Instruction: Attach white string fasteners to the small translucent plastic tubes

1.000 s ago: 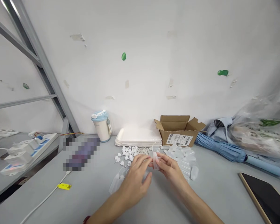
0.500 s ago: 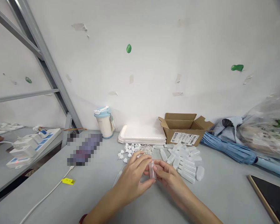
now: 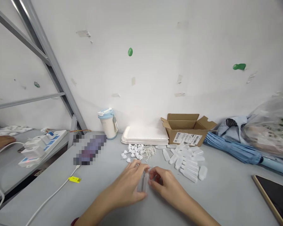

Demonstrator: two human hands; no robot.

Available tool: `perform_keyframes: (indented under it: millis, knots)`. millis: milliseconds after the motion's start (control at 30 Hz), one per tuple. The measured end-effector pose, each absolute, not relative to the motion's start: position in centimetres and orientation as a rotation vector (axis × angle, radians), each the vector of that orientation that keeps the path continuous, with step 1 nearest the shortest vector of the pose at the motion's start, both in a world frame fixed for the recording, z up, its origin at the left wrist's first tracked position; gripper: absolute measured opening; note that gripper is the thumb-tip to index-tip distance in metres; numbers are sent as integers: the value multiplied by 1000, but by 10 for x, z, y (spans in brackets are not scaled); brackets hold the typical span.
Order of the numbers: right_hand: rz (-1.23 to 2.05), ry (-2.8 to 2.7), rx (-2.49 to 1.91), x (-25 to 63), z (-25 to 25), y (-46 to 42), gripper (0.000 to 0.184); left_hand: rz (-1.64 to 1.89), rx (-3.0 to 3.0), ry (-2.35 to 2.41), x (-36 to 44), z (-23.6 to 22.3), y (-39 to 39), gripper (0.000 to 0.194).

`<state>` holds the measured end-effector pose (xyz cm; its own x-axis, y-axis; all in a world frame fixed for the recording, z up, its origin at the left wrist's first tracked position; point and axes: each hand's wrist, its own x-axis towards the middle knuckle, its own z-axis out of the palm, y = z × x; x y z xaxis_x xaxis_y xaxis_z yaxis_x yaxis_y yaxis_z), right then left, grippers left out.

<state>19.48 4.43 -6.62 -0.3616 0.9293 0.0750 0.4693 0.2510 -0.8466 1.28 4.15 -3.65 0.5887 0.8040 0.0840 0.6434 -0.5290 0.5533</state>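
Well in from the counter's (image 3: 226,188) left edge, with bare room rightward to the phone (image 3: 274,197), the left hand (image 3: 127,186) pinches a bottle (image 3: 145,182); half-curled beside it, the right hand (image 3: 167,183)'s grip is unclear.

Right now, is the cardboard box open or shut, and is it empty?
Open: the cardboard box has its flaps spread and its inner walls showing. Empty or not, I cannot tell; its floor is hidden.

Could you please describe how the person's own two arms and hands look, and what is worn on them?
The left hand and right hand wear no gloves. Both forearms look bare, except for a dark red band or cuff edge on the left one, near the picture's bottom.
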Motion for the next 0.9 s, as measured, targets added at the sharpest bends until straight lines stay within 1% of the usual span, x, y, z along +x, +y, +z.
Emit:
perform_keyframes:
  millis: [367, 633, 767, 900]
  knots:
    - [987, -1995, -1246, 194, -74, 44, 16, 411, 2389, 1178, 8, -37, 43, 50]
    - [982, -2015, -1272, 193, -76, 45, 20, 416, 2401, 1146, 5, -35, 42, 53]
    - [1004, -2016, -1302, 193, -75, 44, 26, 426, 2401, 1136, 2, -37, 42, 56]
    - [1045, -2013, -1334, 192, -72, 45, 32, 399, 2389, 1119, 0, -38, 44, 53]
